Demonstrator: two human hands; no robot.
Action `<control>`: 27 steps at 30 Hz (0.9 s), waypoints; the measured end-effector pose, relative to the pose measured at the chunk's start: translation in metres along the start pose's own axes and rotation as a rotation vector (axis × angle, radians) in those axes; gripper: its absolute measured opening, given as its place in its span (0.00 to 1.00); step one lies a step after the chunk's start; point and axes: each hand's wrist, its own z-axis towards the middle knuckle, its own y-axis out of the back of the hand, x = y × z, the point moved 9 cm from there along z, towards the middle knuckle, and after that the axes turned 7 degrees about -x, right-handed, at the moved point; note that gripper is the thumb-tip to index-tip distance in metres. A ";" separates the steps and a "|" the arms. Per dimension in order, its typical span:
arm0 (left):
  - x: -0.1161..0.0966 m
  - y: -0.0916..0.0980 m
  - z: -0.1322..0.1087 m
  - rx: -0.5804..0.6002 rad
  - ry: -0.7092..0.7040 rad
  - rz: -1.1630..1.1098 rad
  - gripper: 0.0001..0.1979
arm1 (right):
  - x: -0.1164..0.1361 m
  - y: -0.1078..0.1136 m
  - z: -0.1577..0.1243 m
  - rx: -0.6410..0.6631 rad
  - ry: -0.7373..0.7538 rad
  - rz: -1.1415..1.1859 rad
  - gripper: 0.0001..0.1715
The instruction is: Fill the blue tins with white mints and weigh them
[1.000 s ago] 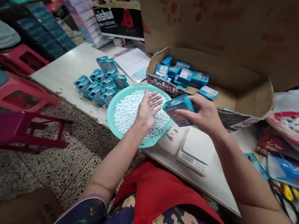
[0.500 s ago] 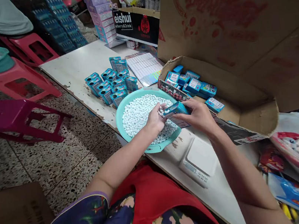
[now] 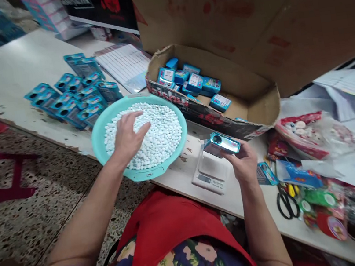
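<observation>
My left hand [image 3: 128, 136] rests palm down on the heap of small white pellets [image 3: 160, 131] in a teal bowl [image 3: 98, 138], its fingers spread over them. My right hand [image 3: 244, 163] grips a small blue tin [image 3: 222, 143] and holds it just above a white digital scale [image 3: 209, 172] at the table's near edge. The tin lies on its side with a round hole facing left.
Several blue tins [image 3: 69, 100] stand in a group left of the bowl. An open cardboard box [image 3: 254, 108] behind the scale holds more blue tins [image 3: 193, 81]. Scissors [image 3: 286, 201], packets and paper crowd the table's right side. A printed sheet [image 3: 125, 65] lies behind the bowl.
My right hand has carried the tin from the bowl's edge to above the scale. My left hand has moved back onto the pellets. The camera view has swung to the right.
</observation>
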 end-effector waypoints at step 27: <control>0.014 0.020 -0.055 -0.183 -0.102 0.291 0.09 | -0.061 0.107 -0.064 -0.413 -0.102 -0.047 0.22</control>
